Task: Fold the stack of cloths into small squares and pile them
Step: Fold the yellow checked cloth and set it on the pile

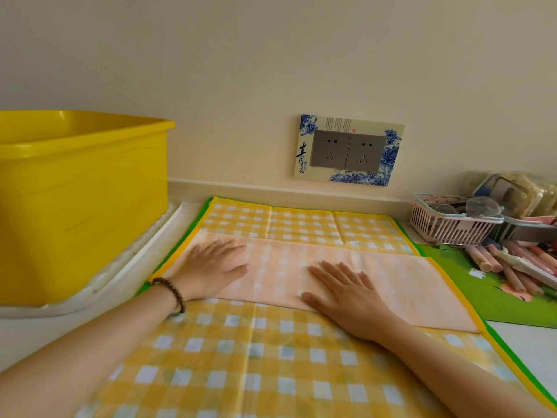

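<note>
So left hand [215, 268] & right hand [346, 300] press flat, fingers spread, on cloth [407, 285]; fold runs left-right, free end rightward.

Bare arms, one beaded bracelet [174, 290].
A single strand of round, dark brown beads rings the wrist behind the left grip [215, 267]; the right grip [346, 294] and both forearms [90, 342] are uncovered.

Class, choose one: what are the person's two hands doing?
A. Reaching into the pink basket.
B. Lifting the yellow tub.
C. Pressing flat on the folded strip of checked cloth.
C: the left hand and right hand both lie flat, fingers straight, on the pale folded strip of the checked cloth.
</note>
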